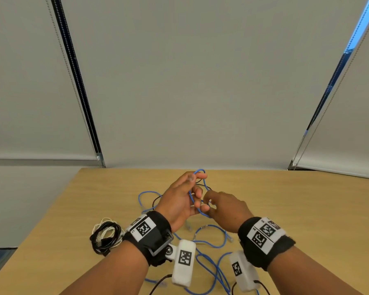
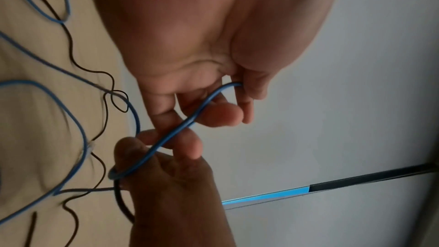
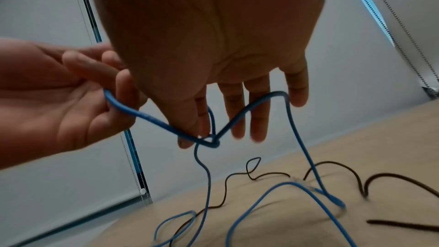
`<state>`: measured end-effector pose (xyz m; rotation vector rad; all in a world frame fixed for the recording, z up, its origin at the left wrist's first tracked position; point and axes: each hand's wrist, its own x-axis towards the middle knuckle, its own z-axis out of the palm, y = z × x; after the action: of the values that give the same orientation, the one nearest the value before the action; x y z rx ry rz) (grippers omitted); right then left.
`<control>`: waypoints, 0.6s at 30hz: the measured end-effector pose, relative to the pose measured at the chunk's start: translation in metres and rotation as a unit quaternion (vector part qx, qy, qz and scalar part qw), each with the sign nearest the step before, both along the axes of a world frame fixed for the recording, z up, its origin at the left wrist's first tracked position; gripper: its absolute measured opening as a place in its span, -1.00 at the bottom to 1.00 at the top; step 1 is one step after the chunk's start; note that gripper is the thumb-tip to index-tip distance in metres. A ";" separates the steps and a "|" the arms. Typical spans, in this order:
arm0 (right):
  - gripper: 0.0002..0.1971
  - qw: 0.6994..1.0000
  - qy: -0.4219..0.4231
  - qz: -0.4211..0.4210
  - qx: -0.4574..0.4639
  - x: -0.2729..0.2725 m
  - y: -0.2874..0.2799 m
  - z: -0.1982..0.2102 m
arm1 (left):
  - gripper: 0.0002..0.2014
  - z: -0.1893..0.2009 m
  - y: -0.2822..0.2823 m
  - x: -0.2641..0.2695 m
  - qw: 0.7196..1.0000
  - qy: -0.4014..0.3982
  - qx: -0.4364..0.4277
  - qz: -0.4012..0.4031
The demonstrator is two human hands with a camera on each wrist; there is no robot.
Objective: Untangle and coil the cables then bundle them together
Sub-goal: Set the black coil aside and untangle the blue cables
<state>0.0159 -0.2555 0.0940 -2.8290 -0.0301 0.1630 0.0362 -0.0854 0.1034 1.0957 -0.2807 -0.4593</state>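
Observation:
A long blue cable (image 1: 213,243) sprawls in loose loops over the wooden table (image 1: 296,209), crossed by a thin black cable (image 1: 156,199). My left hand (image 1: 190,196) is raised over the table's middle, fingers curled round a loop of the blue cable (image 2: 190,119). Just right of it, my right hand (image 1: 217,205) pinches the same cable between thumb and forefinger where it crosses itself (image 3: 211,142); its other fingers (image 3: 259,119) hang straight. From both hands the blue strands drop to the tabletop. A clear plug (image 3: 301,181) lies among the black cable (image 3: 332,162).
A coiled bundle of black and white cables (image 1: 106,236) lies at the left near my left wrist. Grey window blinds (image 1: 200,81) stand right behind the table's far edge. The table's left edge (image 1: 58,207) runs diagonally.

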 end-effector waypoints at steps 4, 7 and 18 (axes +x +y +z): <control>-0.51 0.998 0.065 0.015 -0.020 0.008 0.003 -0.003 | -0.68 -0.007 0.005 0.001 1.000 0.002 -0.007 -0.015; -0.84 0.999 0.022 0.001 0.031 0.010 -0.001 -0.004 | -0.69 -0.013 0.009 0.007 0.999 0.005 0.034 0.043; -0.63 0.996 0.079 0.026 -0.011 0.010 0.010 -0.018 | -0.68 -0.017 0.002 0.009 0.998 0.004 0.068 0.012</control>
<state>0.0257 -0.2457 0.0760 -2.8289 -0.0681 0.3995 0.0448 -0.0838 0.0867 1.2287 -0.2307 -0.4667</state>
